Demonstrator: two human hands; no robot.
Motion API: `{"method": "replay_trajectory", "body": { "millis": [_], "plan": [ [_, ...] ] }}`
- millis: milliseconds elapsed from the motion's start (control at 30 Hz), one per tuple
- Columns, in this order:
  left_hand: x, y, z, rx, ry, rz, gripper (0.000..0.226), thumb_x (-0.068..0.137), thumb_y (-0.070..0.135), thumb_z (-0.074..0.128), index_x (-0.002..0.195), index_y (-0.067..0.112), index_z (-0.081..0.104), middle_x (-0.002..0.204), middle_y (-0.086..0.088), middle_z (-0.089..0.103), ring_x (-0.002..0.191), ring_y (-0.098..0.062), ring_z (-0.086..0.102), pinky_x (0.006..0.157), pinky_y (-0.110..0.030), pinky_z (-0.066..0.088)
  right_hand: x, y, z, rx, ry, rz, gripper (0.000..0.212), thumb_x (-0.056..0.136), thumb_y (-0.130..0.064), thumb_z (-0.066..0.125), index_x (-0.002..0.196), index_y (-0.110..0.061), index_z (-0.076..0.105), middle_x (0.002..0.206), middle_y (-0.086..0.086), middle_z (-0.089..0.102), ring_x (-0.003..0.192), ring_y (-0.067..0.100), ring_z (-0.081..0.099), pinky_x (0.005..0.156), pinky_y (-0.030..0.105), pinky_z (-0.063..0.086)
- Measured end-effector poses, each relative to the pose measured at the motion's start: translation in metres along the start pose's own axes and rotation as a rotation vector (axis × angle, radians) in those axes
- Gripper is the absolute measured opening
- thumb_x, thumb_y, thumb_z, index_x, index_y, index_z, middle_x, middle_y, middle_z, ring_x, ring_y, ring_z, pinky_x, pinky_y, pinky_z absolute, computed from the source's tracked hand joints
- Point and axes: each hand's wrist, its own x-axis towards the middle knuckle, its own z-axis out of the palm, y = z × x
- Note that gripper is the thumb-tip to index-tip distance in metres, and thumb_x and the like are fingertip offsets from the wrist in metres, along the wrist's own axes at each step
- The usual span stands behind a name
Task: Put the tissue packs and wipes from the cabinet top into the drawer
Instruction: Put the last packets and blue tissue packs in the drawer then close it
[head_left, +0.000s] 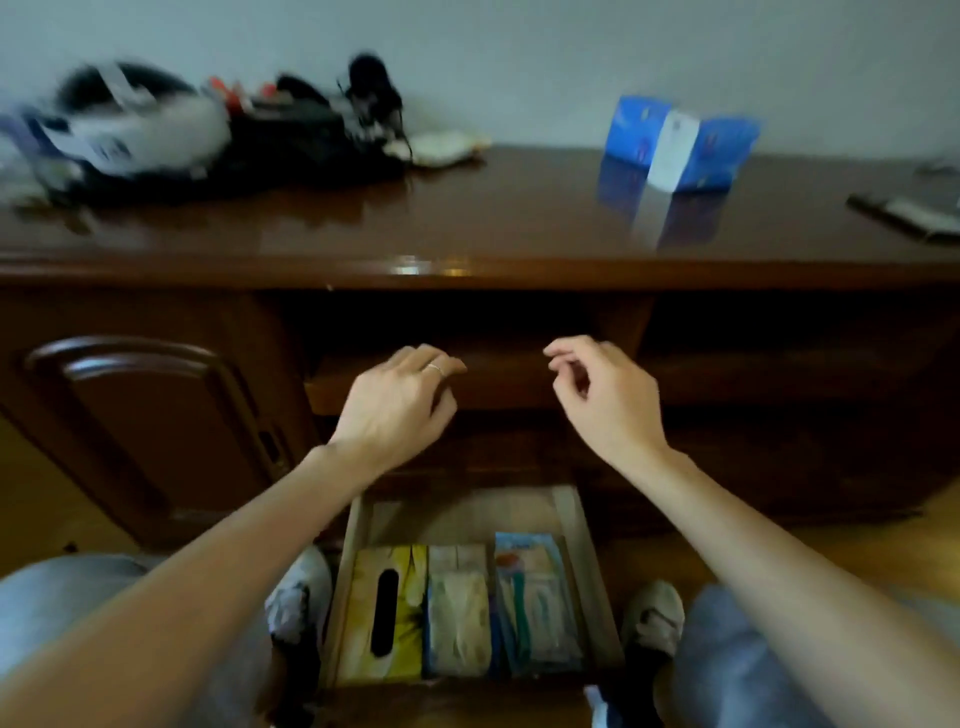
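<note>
Hands, left (397, 402) and right (605, 397), hover loosely curled, grip empty; blue pack's (678, 143) print blurred, unreadable.

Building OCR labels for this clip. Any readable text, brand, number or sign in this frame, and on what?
None is readable.
Blue pack on the cabinet top: white panel, print blurred.
Yellow tissue box in the drawer: pattern only, no legible words.
Middle pack: blurred.
Wipes pack: coloured print, too blurred to read.
White tags in the clutter at top left: motion-blurred.
</note>
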Motion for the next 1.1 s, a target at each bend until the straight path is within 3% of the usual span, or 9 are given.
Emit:
{"method": "replay_trajectory", "body": {
  "millis": [100,233,333,467,600,733,867,1000,1100],
  "plan": [
    [0.048,-0.009,-0.05,0.085,0.204,0.034,0.03,0.093,0.024,0.054,0.117,0.018,0.069,0.11,0.003,0.069,0.105,-0.018,0.062,0.07,-0.032,0.056,0.073,-0.014,-0.034,-0.077,0.111,-0.127,0.029,0.093,-0.029,0.056,0.122,-0.032,0.06,0.115,-0.016,0.063,0.108,0.005,0.055,0.079,0.021,0.05],
    [0.107,-0.029,-0.075,0.13,0.153,-0.052,0.031,0.092,0.027,0.055,0.118,0.018,0.069,0.117,-0.001,0.065,0.11,-0.023,0.057,0.076,-0.036,0.055,0.134,-0.015,-0.038,-0.219,-0.359,0.043,0.053,0.104,-0.054,0.038,0.144,-0.022,0.05,0.149,0.0,0.051,0.138,0.023,0.043,0.11,0.041,0.038],
    [0.146,-0.044,-0.066,0.138,0.093,-0.094,0.033,0.091,0.031,0.055,0.121,0.021,0.067,0.121,-0.001,0.062,0.115,-0.023,0.055,0.079,-0.038,0.055,0.143,-0.008,-0.022,-0.357,-0.348,-0.025,0.065,0.1,-0.066,0.024,0.128,-0.021,0.062,0.129,0.0,0.063,0.12,0.024,0.055,0.098,0.041,0.044],
    [0.206,-0.062,-0.041,0.137,-0.065,-0.189,0.035,0.092,0.033,0.052,0.121,0.02,0.067,0.129,-0.006,0.055,0.122,-0.027,0.048,0.094,-0.043,0.05,0.17,0.005,-0.016,-0.386,-0.183,-0.128,0.048,0.102,-0.058,0.028,0.09,-0.027,0.062,0.089,-0.007,0.063,0.089,0.018,0.062,0.074,0.035,0.048],
    [0.255,-0.083,-0.002,0.335,-0.253,-0.19,0.041,0.099,0.03,0.04,0.129,0.014,0.062,0.143,-0.014,0.045,0.136,-0.033,0.034,0.112,-0.046,0.033,0.219,0.014,-0.003,-0.477,-0.379,-0.151,0.036,0.105,-0.045,0.035,0.084,-0.026,0.057,0.077,-0.005,0.06,0.077,0.021,0.066,0.067,0.036,0.052],
    [0.298,-0.102,0.027,0.41,-0.328,-0.247,0.048,0.099,0.034,0.036,0.132,0.01,0.062,0.155,-0.017,0.033,0.147,-0.035,0.019,0.12,-0.05,0.019,0.272,0.024,0.027,-0.528,-0.436,-0.125,0.023,0.101,-0.045,0.044,0.098,-0.025,0.055,0.095,0.0,0.066,0.089,0.023,0.063,0.07,0.039,0.053],
    [0.327,-0.123,0.046,0.469,-0.404,-0.324,0.071,0.091,0.057,0.022,0.127,0.016,0.069,0.162,-0.015,0.028,0.153,-0.03,0.003,0.121,-0.056,-0.009,0.295,0.051,0.066,-0.404,-0.544,0.01,0.038,0.104,-0.039,0.037,0.137,-0.024,0.047,0.141,0.007,0.052,0.129,0.028,0.046,0.099,0.046,0.043],
    [0.343,-0.135,0.058,0.495,-0.426,-0.308,0.082,0.088,0.065,0.014,0.112,0.019,0.077,0.153,-0.013,0.045,0.152,-0.028,0.012,0.116,-0.058,-0.021,0.301,0.068,0.083,-0.289,-0.572,0.059,0.037,0.106,-0.03,0.035,0.141,-0.029,0.043,0.147,0.005,0.046,0.134,0.029,0.04,0.104,0.048,0.041],
    [0.342,-0.132,0.059,0.442,-0.38,-0.295,0.076,0.09,0.062,0.02,0.108,0.015,0.077,0.143,-0.012,0.055,0.147,-0.028,0.026,0.119,-0.056,-0.015,0.301,0.066,0.081,-0.295,-0.56,0.054,0.038,0.105,-0.029,0.037,0.142,-0.03,0.043,0.145,0.004,0.047,0.134,0.028,0.041,0.103,0.048,0.042]
  ]
}}
